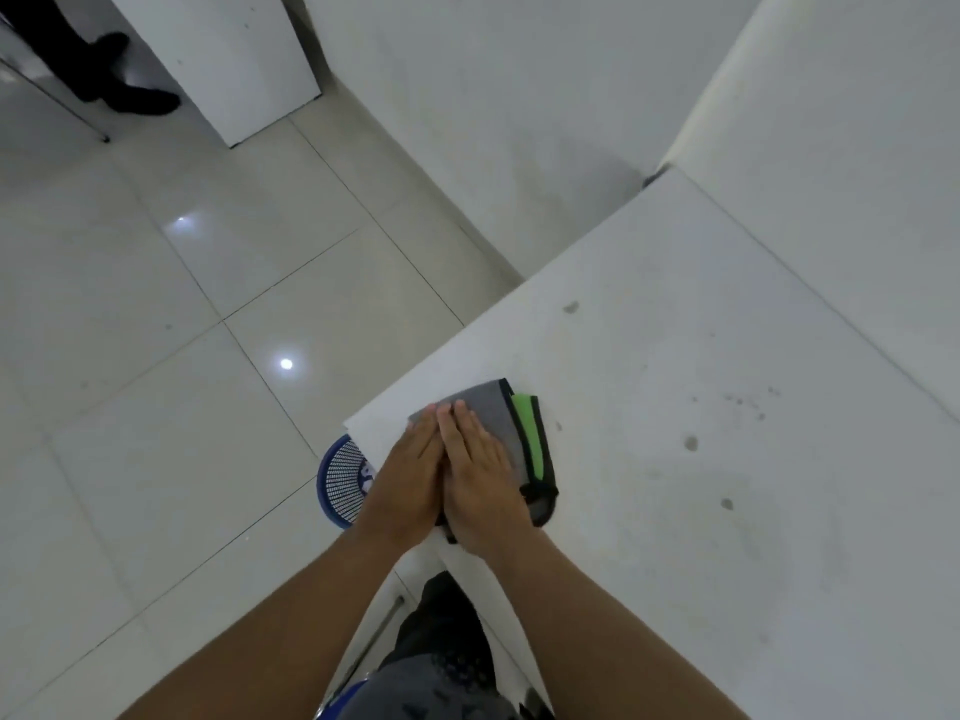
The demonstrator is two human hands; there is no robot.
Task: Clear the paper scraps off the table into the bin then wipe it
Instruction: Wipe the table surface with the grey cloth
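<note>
Flat, unclenched, my left hand (410, 470) and right hand (480, 475) press the cloth (498, 413) at the tabletop (675, 356) corner; I'd sweep evenly toward the smudges, bin (337, 480) below.

Bare forearms, no sleeves; dark trousers (441, 626) and patterned grey top (431, 688).

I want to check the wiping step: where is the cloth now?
In the head view, the grey cloth lies at the table's left corner, pressed flat under both hands, directly above the blue bin.
</note>
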